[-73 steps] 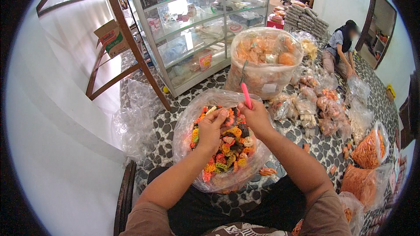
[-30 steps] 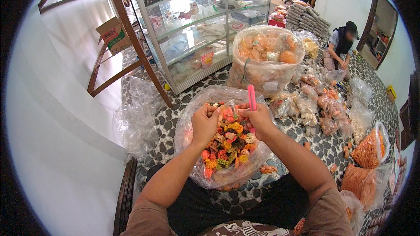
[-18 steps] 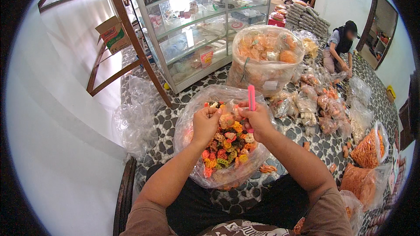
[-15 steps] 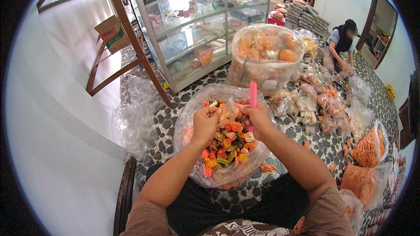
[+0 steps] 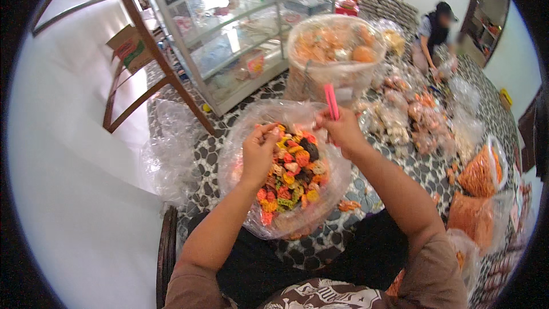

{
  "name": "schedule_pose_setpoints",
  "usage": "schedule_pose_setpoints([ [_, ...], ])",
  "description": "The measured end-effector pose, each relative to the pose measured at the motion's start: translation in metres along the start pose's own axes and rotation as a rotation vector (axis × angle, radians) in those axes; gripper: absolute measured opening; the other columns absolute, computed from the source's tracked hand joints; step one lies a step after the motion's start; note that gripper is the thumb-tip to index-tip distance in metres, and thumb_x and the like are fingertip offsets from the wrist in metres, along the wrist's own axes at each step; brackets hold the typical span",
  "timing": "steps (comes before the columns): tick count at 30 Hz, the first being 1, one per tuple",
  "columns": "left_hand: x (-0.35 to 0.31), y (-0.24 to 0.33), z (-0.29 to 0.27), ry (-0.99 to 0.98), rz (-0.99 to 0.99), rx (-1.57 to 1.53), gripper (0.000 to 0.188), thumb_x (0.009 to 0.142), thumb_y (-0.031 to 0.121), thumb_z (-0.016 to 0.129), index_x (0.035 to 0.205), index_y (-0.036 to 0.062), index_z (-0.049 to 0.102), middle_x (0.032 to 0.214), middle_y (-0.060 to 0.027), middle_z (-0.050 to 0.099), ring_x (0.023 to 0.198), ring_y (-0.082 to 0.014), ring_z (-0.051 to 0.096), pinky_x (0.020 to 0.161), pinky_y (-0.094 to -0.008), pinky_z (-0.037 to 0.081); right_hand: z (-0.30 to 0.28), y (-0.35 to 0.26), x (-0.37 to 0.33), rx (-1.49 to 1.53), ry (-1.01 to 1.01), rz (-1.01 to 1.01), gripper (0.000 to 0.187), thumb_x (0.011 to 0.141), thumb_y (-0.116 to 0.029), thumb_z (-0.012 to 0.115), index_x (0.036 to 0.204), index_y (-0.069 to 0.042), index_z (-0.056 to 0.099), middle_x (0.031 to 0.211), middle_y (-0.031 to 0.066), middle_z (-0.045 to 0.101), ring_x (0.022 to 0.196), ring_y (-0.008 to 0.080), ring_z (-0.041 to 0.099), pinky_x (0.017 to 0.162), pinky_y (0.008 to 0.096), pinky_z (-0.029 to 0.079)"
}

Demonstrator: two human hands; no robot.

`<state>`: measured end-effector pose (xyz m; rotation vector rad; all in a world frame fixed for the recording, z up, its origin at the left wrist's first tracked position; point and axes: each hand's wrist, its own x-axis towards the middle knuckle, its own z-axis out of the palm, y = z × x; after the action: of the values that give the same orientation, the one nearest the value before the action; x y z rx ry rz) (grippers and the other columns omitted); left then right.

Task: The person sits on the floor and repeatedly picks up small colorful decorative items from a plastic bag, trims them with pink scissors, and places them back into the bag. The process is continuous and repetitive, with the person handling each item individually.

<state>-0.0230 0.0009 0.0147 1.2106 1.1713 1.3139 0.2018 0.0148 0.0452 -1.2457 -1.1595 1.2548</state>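
A big clear plastic bag point(image 5: 229, 163) stands open before me, full of colourful snack pieces point(image 5: 294, 169) in red, orange, yellow, green and dark shades. Over its left part, my left hand point(image 5: 260, 151) has fingers bent together at the tips; what they pinch, if anything, is too small to make out. Above the bag's far right side, my right hand point(image 5: 344, 133) is closed around a bright pink stick-shaped tool point(image 5: 331, 102), which points upward. The tool's lower end is hidden by the hand, so its exact kind does not show.
Beyond stands a large sack point(image 5: 334, 77) of packed orange snacks. Filled packets point(image 5: 394, 114) lie heaped to the right, with an orange snack bag point(image 5: 483, 171) nearer. A person point(image 5: 437, 34) crouches at far right. A glass cabinet point(image 5: 240, 40) and a wooden frame point(image 5: 166, 68) stand left.
My hands have moved apart; the clear film seen between them earlier no longer shows there. The right hand still holds the pink tool. The whole view has shifted slightly.
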Motion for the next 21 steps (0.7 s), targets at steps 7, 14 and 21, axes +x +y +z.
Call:
schedule_pose_setpoints([
  [7, -0.011, -0.002, 0.016, -0.099, 0.119, 0.192, 0.024, 0.097, 0.019, 0.072, 0.111, -0.0008, 0.074, 0.094, -0.0046, 0.073, 0.075, -0.0097, 0.062, 0.068, -0.0249, 0.05, -0.082, 0.036, 0.048, 0.163, 0.399, 0.068, 0.015, 0.098, -0.015, 0.068, 0.108, -0.004, 0.064, 0.087, 0.0102, 0.072, 0.046, 0.0115, 0.048, 0.045, 0.0275, 0.044],
  [14, -0.028, 0.001, 0.038, -0.14, 0.279, 0.539, 0.019, 0.093, 0.015, 0.075, 0.103, -0.0008, 0.075, 0.085, -0.0061, 0.072, 0.071, -0.0107, 0.06, 0.066, -0.0279, 0.049, -0.117, 0.183, 0.059, 0.275, 0.588, 0.295, 0.015, 0.097, -0.01, 0.066, 0.11, -0.004, 0.06, 0.086, 0.011, 0.071, 0.046, 0.0145, 0.049, 0.041, 0.032, 0.036],
  [21, -0.031, -0.003, 0.051, -0.165, 0.296, 0.556, 0.017, 0.092, 0.013, 0.074, 0.101, -0.0013, 0.075, 0.088, -0.0086, 0.073, 0.076, -0.0139, 0.066, 0.069, -0.0289, 0.051, -0.117, 0.313, 0.035, 0.506, 0.6, 0.235, 0.041, 0.104, -0.02, 0.059, 0.141, -0.005, 0.051, 0.1, 0.012, 0.074, 0.041, 0.0154, 0.047, 0.039, 0.0338, 0.041],
])
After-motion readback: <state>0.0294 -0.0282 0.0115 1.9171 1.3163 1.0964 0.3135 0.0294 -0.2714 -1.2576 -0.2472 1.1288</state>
